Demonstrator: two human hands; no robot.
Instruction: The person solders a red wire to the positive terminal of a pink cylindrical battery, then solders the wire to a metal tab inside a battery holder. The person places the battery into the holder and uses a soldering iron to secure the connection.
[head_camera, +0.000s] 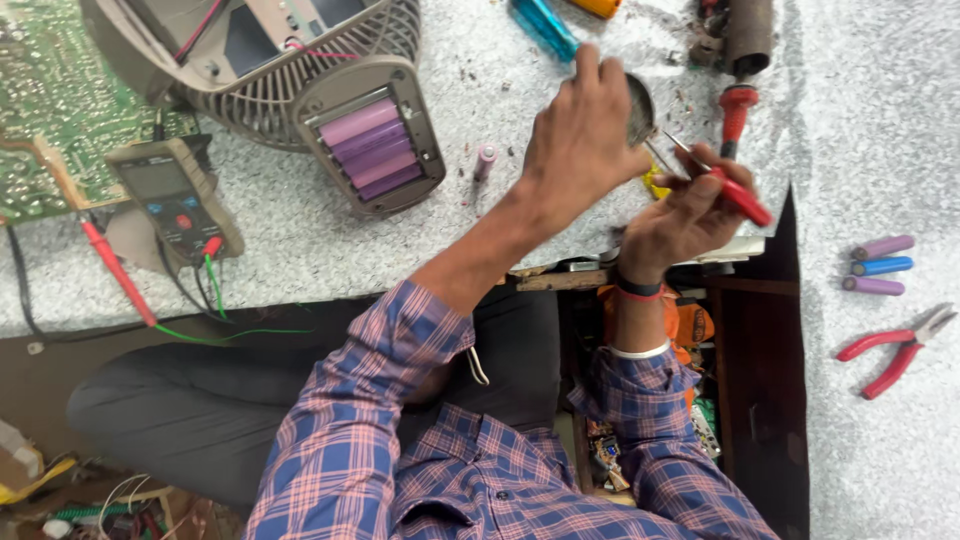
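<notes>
My left hand (580, 140) is raised over the speckled grey worktop (300, 230) and grips a small round metal tin (640, 108) by its edge. My right hand (685, 215) holds a thin red-handled tool (742, 197) like a pen, its metal tip (680, 148) angled up toward the tin. Whether the tip touches the tin I cannot tell. Both forearms wear blue and pink plaid sleeves.
A grey fan housing (290, 70) lies at the back left with purple cells (372, 150) in its base. A multimeter (175, 195) with a red probe (115, 270), a green circuit board (50, 100), a loose pink cell (485, 160), three cells (880, 265), red pliers (895, 350).
</notes>
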